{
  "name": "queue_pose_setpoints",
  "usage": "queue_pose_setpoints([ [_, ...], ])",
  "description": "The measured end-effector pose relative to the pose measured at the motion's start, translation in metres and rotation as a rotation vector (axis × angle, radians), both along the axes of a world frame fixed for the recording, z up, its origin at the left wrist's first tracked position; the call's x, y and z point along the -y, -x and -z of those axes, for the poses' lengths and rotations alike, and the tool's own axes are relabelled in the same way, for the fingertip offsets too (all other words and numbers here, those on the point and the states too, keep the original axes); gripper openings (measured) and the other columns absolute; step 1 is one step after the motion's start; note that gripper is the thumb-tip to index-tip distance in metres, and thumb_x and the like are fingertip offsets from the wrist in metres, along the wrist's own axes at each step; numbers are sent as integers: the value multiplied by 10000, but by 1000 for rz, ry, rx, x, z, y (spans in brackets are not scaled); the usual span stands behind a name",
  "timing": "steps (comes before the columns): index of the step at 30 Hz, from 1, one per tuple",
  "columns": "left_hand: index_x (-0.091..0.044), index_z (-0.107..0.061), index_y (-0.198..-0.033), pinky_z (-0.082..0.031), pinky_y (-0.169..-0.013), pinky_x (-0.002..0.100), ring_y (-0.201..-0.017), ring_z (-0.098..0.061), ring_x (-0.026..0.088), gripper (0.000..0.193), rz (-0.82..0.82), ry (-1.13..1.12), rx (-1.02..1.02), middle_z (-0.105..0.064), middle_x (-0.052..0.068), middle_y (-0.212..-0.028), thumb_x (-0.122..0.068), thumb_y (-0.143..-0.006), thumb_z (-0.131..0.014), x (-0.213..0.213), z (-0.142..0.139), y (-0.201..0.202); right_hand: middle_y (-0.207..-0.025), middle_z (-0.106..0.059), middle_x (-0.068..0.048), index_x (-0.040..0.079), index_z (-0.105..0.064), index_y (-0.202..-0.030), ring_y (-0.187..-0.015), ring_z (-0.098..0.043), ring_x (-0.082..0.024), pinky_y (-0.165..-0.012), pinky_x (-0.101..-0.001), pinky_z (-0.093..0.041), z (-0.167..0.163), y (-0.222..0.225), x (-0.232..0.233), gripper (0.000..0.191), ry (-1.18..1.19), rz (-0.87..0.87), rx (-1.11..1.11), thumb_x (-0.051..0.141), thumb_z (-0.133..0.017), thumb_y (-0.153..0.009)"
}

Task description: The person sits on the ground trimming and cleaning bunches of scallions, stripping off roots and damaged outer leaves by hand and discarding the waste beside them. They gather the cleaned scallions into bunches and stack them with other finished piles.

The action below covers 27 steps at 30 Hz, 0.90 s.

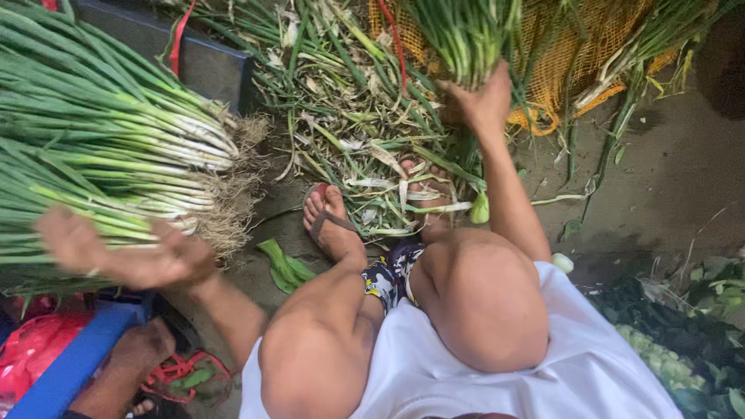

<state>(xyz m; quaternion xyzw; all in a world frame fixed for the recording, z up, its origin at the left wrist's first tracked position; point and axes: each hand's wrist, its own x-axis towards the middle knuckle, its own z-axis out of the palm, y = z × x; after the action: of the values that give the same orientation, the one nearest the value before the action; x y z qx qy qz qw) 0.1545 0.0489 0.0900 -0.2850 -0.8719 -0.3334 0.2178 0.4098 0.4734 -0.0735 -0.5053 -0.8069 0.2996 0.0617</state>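
Reaching far with the right hand (483, 99) into a loose bunch of spring onions (466, 35) hanging over the orange net sack (559, 62), fingers curling up around the stalks from below. Holding the left hand (116, 252) over the near edge of the stacked bundles (116, 147) at the left; too blurred to tell whether the fingers are spread or pressed together. Apparently gathering a fresh bunch from the far pile, judging by the grip. Next calling for a firmer wrap around the stalks, lifting clear of the trimmings (365, 155) lying around the sandalled feet (330, 221).
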Motion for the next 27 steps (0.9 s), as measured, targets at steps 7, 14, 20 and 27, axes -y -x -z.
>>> queue_pose_setpoints([
  [7,-42,-621,-1414,-526,-1099,340,-1223,-652,224,363,365,-166,1115,-662,133,-1330,-176,-1082,-684,-160,53,-69,-1273,-739,-169,-7,-592,-1343,-1093,-718,-200,-986,-316,-587,-42,39,16,650,676,84,-366,241,-894,-823],
  [14,12,-484,-1420,-535,-1012,339,-1208,-633,236,766,334,-405,1509,-652,191,-1333,-271,-849,-910,-227,168,-95,-1388,-649,-105,31,-478,-1476,-1228,-622,-155,-1030,-328,-497,-34,49,44,450,918,-72,-359,244,-562,-1089],
  [20,15,-570,-1235,-587,-934,452,-1071,-683,280,523,274,-806,2287,-685,152,-1167,-266,-888,-842,-192,195,-106,-1262,-676,-140,-33,-540,-1447,-1119,-648,-224,-1014,-372,-541,6,31,36,462,1137,55,-323,281,-483,-1112],
  [27,-77,-585,-1245,-512,-1031,328,-1125,-650,162,501,359,-785,1903,-684,54,-1212,-154,-832,-859,-200,187,-133,-1161,-558,-114,30,-632,-1413,-1041,-568,-258,-905,-374,-487,-11,50,43,368,91,-597,-233,237,-675,-1112],
])
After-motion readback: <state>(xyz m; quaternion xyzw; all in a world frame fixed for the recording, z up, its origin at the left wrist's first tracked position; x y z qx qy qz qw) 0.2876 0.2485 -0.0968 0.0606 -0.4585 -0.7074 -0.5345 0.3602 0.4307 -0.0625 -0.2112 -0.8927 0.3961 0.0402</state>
